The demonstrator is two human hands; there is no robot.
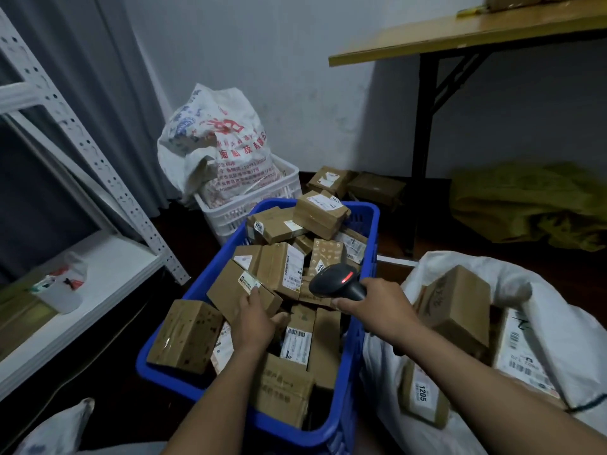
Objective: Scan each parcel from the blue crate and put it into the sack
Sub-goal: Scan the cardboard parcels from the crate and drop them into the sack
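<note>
The blue crate point(210, 270) stands in the middle, full of several brown cardboard parcels. My left hand point(254, 318) grips the near edge of one flat brown parcel point(230, 287) that carries a small label. My right hand point(377, 307) holds a black barcode scanner point(335, 279) by its handle. Its red light glows, and its head points left over the crate towards that parcel. The white sack point(538, 320) lies open at the right, with three brown parcels showing inside it.
A white crate point(282, 188) with a printed white bag stands behind the blue one. Loose boxes point(358, 183) lie on the floor beyond. White metal shelving point(98, 277) runs along the left. A yellow-topped table point(460, 37) and an olive cloth point(525, 201) are at the right.
</note>
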